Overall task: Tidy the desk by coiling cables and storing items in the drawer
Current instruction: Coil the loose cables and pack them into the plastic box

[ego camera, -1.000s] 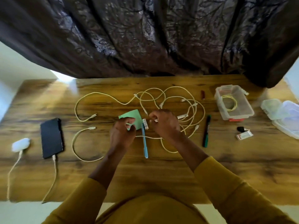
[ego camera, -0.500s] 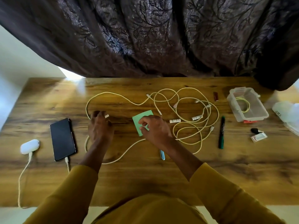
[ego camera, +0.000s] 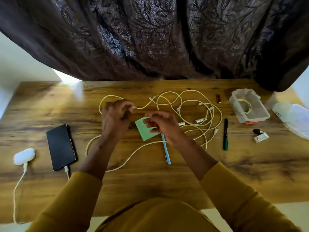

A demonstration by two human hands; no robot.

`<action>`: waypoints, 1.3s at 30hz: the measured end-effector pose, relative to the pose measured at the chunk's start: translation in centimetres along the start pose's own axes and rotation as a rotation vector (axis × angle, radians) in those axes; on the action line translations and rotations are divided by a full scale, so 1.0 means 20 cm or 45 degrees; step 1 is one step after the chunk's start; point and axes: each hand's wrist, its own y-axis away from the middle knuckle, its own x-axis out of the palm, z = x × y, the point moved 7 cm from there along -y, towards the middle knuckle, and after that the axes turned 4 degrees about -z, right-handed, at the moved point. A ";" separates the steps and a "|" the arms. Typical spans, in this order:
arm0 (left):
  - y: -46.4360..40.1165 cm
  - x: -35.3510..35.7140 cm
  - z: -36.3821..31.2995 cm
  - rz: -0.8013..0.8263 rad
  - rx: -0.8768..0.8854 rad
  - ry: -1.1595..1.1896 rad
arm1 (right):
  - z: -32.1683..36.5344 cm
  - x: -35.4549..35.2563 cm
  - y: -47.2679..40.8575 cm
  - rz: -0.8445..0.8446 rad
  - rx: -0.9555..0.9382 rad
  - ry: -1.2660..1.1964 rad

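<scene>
- The left hand (ego camera: 115,117) pinches one plug end of the pale cable (ego camera: 187,113), which sprawls tangled across the desk (ego camera: 150,181).
- The right hand (ego camera: 160,124) hovers over the green note (ego camera: 145,131), fingers loosely curled, holding nothing.
- Best to draw the cable free slowly, looping evenly without snagging the other cables.

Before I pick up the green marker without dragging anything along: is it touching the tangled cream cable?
Apart. The head view shows bare wood between the green marker and the nearest loop and plug of the cream cable along the marker's whole length.
</scene>
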 end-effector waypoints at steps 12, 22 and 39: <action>0.11 0.11 -0.63 0.428 0.431 0.260 | 0.07 -0.05 0.13 0.639 0.407 -0.568; 0.05 0.04 -0.79 0.175 0.390 0.617 | 0.19 -0.22 0.23 0.715 0.301 -0.597; -0.02 0.23 -0.76 0.278 0.102 1.015 | 0.47 -0.29 0.38 1.103 0.011 -0.730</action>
